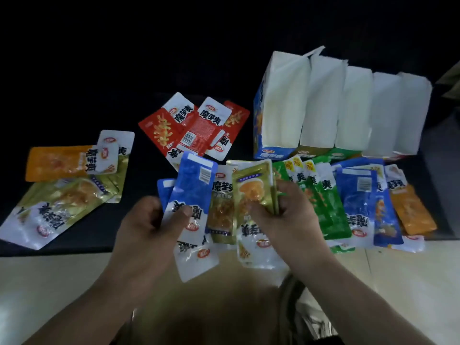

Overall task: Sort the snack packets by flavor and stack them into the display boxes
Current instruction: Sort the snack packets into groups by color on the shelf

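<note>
Gold packets: a thin sheaf of gold packets (254, 188) stands on edge at centre, just in front of the person. The right hand (291, 215) grasps it, fingers curled round its lower half. The packets look gathered face to face so that one flavour can go in as a single stack.
Blue packets: the left hand (149, 227) pinches blue packets (194, 190) fanned upward, with the thumb pressed across the top one. They are apparently kept apart from the gold as a second flavour.
Unsorted spread: green packets (326, 210), more blue and one orange packet (413, 210) overlap to the right, near the table's front edge.
Sorted heaps: red packets (196, 128) lie together behind the hands. A gold and orange heap (54, 207) sits well apart on the left, so it seems grouping by colour comes before boxing.
Display boxes: five display boxes (321, 103) stand side by side at the back right. Their white insides face the camera and no packets are visible in them. Stacking looks not yet begun.
Setting: a dark table (74, 108), with pale floor (49, 282) below it.
</note>
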The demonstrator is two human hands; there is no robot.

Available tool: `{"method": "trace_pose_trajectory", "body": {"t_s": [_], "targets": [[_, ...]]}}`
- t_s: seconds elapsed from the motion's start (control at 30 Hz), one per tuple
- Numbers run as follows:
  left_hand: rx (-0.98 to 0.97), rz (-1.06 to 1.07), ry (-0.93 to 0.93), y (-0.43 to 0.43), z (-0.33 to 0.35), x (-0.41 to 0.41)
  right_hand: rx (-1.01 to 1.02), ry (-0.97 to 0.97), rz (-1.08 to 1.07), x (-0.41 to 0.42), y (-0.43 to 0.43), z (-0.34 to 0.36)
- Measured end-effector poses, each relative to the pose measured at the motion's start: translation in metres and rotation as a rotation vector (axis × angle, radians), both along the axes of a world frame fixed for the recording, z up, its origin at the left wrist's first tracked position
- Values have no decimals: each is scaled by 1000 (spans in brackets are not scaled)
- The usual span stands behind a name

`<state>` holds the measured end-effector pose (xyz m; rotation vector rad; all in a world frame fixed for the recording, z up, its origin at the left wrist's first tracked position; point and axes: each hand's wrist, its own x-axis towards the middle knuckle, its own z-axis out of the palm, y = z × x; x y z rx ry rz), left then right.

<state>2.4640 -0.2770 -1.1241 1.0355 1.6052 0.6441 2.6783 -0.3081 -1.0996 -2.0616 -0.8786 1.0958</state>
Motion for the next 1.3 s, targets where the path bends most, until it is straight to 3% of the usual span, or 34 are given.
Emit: {"method": "trace_pose_trajectory", "body": {"t_s": [0.17,0.3,0.4,0.57,0.7,0.77,0.83,0.93,1.0,1.07,1.2,1.3], "targets": [[42,62,14,4,2,3,23,-16,-53,15,13,-15],[51,108,15,4,-1,-6,65,29,38,-14,29,-15],[46,137,-3,4,-2,-18,46,-42,135,-36,42,-20],[42,194,-21,2,-5,-41,-269,-697,489,-52,57,-21],[48,188,-53,-2,-3,-49,-241,-817,520,-55,59,-16],[68,167,-55,-1,2,-50,-132,-725,491,-54,55,-16],[64,132,-119,2,7,-46,24,-428,360,-55,49,-10],[20,72,-307,2,16,-31,-48,135,229,-59,41,13],[-7,13,-389,-1,21,-17,-28,309,266,-63,32,20],[-21,-129,-382,0,27,0,0,294,235,-54,25,21],[144,-528,-78,6,26,31,-1,215,110,-16,22,21],[253,-695,198,13,30,58,52,103,70,11,16,24]]}}
